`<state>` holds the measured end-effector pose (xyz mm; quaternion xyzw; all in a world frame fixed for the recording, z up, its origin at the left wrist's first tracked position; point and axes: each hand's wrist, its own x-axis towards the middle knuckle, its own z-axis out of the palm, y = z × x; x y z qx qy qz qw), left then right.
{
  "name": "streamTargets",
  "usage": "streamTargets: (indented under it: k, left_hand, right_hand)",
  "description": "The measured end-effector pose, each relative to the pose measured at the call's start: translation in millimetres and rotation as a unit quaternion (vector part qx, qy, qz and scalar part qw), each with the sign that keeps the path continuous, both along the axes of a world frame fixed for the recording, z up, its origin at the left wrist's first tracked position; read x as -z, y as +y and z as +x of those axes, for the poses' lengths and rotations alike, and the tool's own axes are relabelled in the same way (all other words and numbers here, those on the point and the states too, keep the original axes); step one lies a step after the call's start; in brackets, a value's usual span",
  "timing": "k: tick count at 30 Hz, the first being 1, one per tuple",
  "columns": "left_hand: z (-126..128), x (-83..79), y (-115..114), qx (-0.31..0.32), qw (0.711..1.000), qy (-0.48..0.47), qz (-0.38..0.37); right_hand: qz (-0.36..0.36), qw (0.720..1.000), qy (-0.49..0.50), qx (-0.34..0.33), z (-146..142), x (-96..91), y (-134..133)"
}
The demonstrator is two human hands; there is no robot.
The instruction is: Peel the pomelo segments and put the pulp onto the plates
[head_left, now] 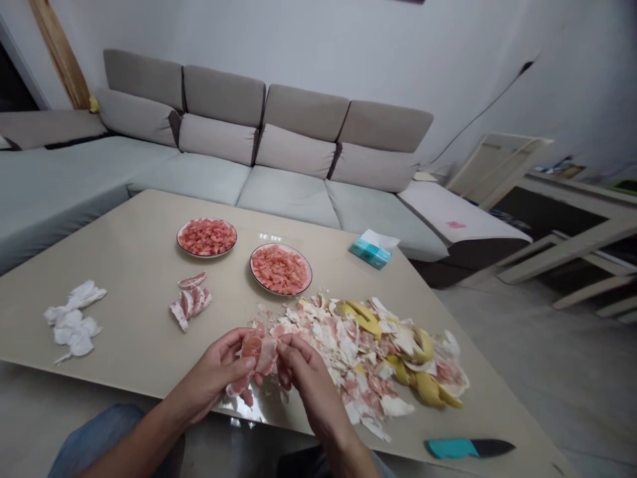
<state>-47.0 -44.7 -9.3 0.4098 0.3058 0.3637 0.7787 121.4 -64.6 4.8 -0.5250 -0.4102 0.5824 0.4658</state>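
Note:
Near the table's front edge, my left hand [217, 369] is closed around a pink pomelo segment [251, 347]. The thumb and fingers of my right hand [309, 373] pinch the pale membrane on the segment's right side, which is partly pulled open. Beyond my left hand lie several unpeeled segments [193, 302] in a small group. Two plates hold loose pink pulp: a left plate [207, 255] and a right plate [252, 273]. To the right of my hands spreads a heap of white and pink membrane scraps [343, 345] with yellow rind pieces [432, 390].
A knife [452, 448] with a teal handle lies at the table's front right. The tissue pack [372, 251] is at the far right, and crumpled tissues [74, 324] lie at the left. Behind the table [134, 265] stands a grey sofa [283, 192].

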Motion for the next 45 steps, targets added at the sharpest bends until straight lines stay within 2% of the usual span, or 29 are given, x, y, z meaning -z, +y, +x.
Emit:
streamTargets:
  k: [4,7,10,17,23,31,45]
  left_hand:
    - [2,5.7,-1,-0.036,0.997,0.053,0.031]
    - [2,8.4,-1,-0.041,0.996,0.057,0.046]
    - [1,7.1,-2,-0.031,0.998,0.033,0.041]
    - [0,-4.2,-2,-0.02,1.0,0.009,-0.008]
    - [-3,-3.5,0,0.003,0.998,-0.025,-0.053]
    - [-5,-0.4,2,0.003,0.992,-0.053,-0.118]
    - [-1,6.7,3,-0.034,0.981,-0.14,-0.133]
  right_hand:
    - [0.048,0.997,-0.052,-0.028,-6,-0.1,-3]
    - [0.06,0.996,-0.051,-0.035,-8,0.5,-3]
    - [0.058,0.997,-0.058,-0.008,-7,0.0,-3]
    - [0.121,0.97,-0.202,0.056,2,-6.5,-5]
    - [0.107,0.975,-0.182,0.065,6,-9.1,-3]
    - [0.094,0.978,-0.164,0.087,9,-12.5,-2]
    - [0.104,0.978,-0.143,0.112,6,-10.5,-3]
